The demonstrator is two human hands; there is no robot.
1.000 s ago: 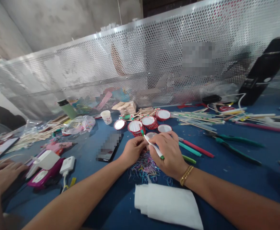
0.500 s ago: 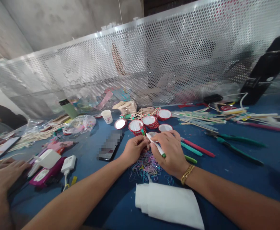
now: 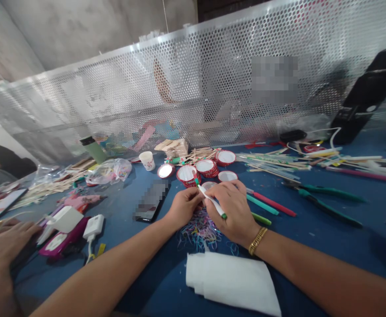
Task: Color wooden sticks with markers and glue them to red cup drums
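My right hand is closed round a white marker with a green end; its tip meets a narrow stick with green and red bands. That stick's lower end is pinched in my left hand, partly hidden by the fingers. Just beyond the fingertips stand stacks of round red-rimmed lids or tins with pale tops. Below both hands lies a heap of thin colourful rubber bands. A folded white cloth or tissue rests nearer to me.
To the left are a phone, a paper cup, white chargers and another person's hand. Red and teal markers and green-handled pliers lie right. Wooden sticks lie before a perforated metal screen.
The marker in my right hand has shifted slightly to the left along the banded stick. My left hand stays nearly still.
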